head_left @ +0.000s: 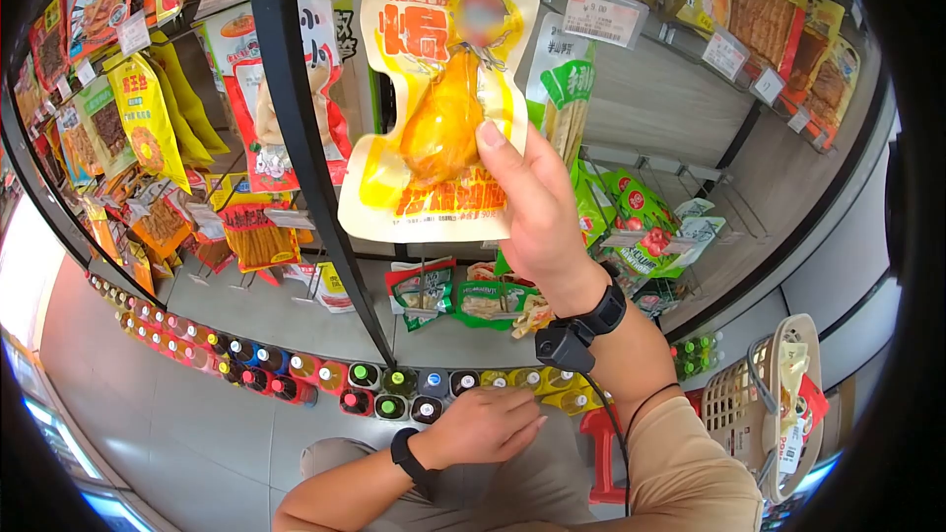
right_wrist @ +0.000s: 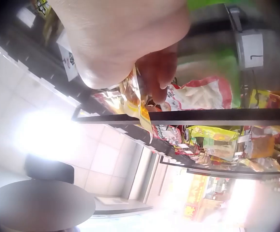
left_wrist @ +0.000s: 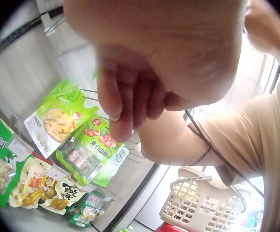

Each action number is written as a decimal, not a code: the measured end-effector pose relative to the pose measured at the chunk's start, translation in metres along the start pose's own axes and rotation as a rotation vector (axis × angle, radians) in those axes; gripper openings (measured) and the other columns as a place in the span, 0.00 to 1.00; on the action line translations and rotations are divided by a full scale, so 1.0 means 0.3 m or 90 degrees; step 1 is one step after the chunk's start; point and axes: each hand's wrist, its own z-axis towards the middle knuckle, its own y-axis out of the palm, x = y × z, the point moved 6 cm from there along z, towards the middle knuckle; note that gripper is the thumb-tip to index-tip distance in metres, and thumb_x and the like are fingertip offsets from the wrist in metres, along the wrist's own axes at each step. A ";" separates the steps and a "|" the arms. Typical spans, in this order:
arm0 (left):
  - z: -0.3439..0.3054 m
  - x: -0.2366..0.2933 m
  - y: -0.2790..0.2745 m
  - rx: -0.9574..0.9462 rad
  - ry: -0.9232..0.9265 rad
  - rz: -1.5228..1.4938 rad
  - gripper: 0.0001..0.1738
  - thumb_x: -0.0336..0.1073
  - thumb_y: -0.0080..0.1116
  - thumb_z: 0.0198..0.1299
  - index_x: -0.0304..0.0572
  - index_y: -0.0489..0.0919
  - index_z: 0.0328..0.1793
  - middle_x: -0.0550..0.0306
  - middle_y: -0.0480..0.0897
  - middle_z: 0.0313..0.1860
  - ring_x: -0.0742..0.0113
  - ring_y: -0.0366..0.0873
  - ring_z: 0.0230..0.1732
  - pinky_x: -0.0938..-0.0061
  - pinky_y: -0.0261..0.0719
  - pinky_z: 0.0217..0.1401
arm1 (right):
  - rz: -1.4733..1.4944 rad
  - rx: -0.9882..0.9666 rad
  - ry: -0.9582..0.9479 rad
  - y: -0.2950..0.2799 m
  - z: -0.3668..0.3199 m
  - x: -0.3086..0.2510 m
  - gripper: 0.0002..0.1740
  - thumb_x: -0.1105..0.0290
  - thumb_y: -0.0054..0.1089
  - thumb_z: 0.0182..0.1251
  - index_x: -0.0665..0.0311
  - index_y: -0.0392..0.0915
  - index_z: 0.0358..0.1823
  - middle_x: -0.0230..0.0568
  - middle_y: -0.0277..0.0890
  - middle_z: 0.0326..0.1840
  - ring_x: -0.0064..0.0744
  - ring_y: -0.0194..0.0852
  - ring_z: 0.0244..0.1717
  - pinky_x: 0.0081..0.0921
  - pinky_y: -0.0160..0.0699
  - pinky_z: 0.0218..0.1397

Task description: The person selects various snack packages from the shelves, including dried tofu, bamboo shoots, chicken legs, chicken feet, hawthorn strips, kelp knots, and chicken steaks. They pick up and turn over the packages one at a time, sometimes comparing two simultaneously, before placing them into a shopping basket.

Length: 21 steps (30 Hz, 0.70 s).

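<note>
My right hand (head_left: 540, 205) holds up a cream and yellow packet (head_left: 379, 182) with a chicken drumstick on its front, in front of the snack rack. The thumb lies over the packet's right edge; the other fingers are hidden behind it. In the right wrist view, a shiny yellow edge of the packet (right_wrist: 144, 118) shows beside the curled fingers. Low over the lap, my left hand (head_left: 485, 426) hangs with loosely bent fingers and nothing in them. The left wrist view shows the left hand (left_wrist: 149, 67) from beneath, its fingers relaxed.
A black upright post (head_left: 313, 138) stands just behind the packet. Bagged snacks hang on hooks around it, such as a green bag (head_left: 641, 217). Bottles (head_left: 392, 380) line the floor below. At the right is a beige basket (head_left: 729, 404) with items, near a red stool (head_left: 603, 463).
</note>
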 end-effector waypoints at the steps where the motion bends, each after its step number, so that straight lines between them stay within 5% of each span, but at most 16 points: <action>1: 0.002 -0.001 0.003 -0.001 -0.001 -0.001 0.13 0.35 0.66 0.68 0.42 0.75 0.32 0.52 0.75 0.30 0.51 0.80 0.30 0.59 0.79 0.33 | 0.018 -0.002 0.010 0.005 0.003 -0.004 0.23 0.62 0.51 0.89 0.70 0.69 0.75 0.39 0.79 0.69 0.25 0.79 0.67 0.28 0.79 0.71; 5: 0.007 -0.005 0.013 -0.007 -0.003 0.001 0.13 0.35 0.66 0.68 0.42 0.75 0.32 0.52 0.75 0.30 0.51 0.80 0.30 0.59 0.79 0.33 | 0.042 0.015 0.019 0.001 0.023 -0.009 0.23 0.62 0.50 0.89 0.69 0.68 0.75 0.41 0.79 0.68 0.27 0.82 0.64 0.29 0.85 0.64; 8: 0.010 -0.010 0.024 -0.008 -0.010 0.005 0.13 0.36 0.66 0.68 0.42 0.76 0.32 0.52 0.76 0.31 0.51 0.80 0.30 0.59 0.80 0.33 | 0.037 0.005 0.135 -0.014 0.016 0.020 0.25 0.60 0.50 0.89 0.68 0.66 0.76 0.45 0.79 0.68 0.30 0.86 0.61 0.31 0.91 0.52; 10: 0.013 -0.015 0.034 -0.006 -0.008 0.003 0.13 0.36 0.66 0.68 0.42 0.76 0.32 0.52 0.76 0.31 0.51 0.80 0.30 0.59 0.80 0.33 | 0.038 -0.051 0.191 -0.010 0.012 0.082 0.27 0.58 0.50 0.89 0.68 0.63 0.78 0.49 0.79 0.69 0.34 0.89 0.57 0.32 0.93 0.43; 13: 0.015 -0.014 0.036 0.004 -0.001 0.009 0.13 0.37 0.67 0.68 0.43 0.76 0.33 0.52 0.77 0.31 0.51 0.80 0.30 0.59 0.80 0.33 | -0.008 -0.166 0.315 0.036 -0.123 0.135 0.29 0.56 0.51 0.88 0.68 0.62 0.78 0.51 0.83 0.66 0.35 0.90 0.52 0.30 0.92 0.42; 17: 0.015 -0.013 0.055 -0.029 -0.007 0.014 0.13 0.37 0.66 0.69 0.43 0.77 0.33 0.53 0.76 0.31 0.52 0.80 0.30 0.59 0.80 0.34 | -0.371 -0.261 0.134 -0.019 -0.232 0.071 0.16 0.66 0.57 0.84 0.69 0.78 0.63 0.45 0.88 0.52 0.27 0.88 0.43 0.22 0.86 0.39; 21: 0.018 -0.015 0.081 -0.064 -0.011 -0.002 0.12 0.37 0.66 0.70 0.44 0.78 0.34 0.53 0.75 0.30 0.52 0.80 0.31 0.60 0.80 0.34 | -0.425 0.078 0.007 -0.238 -0.178 -0.072 0.08 0.69 0.59 0.82 0.68 0.79 0.45 0.32 0.82 0.36 0.19 0.83 0.33 0.20 0.81 0.37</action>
